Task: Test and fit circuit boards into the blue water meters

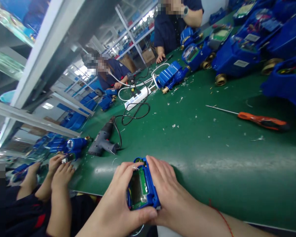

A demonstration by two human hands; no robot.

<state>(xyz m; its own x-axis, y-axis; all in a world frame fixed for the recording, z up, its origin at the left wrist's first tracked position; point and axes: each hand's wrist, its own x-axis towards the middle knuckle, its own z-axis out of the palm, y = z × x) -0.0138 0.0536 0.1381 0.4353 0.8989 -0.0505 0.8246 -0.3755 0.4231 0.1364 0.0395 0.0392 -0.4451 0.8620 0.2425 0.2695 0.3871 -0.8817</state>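
The blue meter housing [142, 187] is clasped between the left hand [118, 200] and right hand [167, 191], both closed on it at the worktop [212, 148] edge; even pressure from each grip is best kept.

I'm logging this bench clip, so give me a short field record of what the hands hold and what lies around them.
left hand: grips the blue module from the left, thumb under its near end
right hand: fingers laid on the module's right side
module: blue housing, green board showing inside
bench: green mat, white scraps scattered
near tools: grey drill, orange screwdriver
far items: white power strip, blue meters
others: co-worker's hands at left
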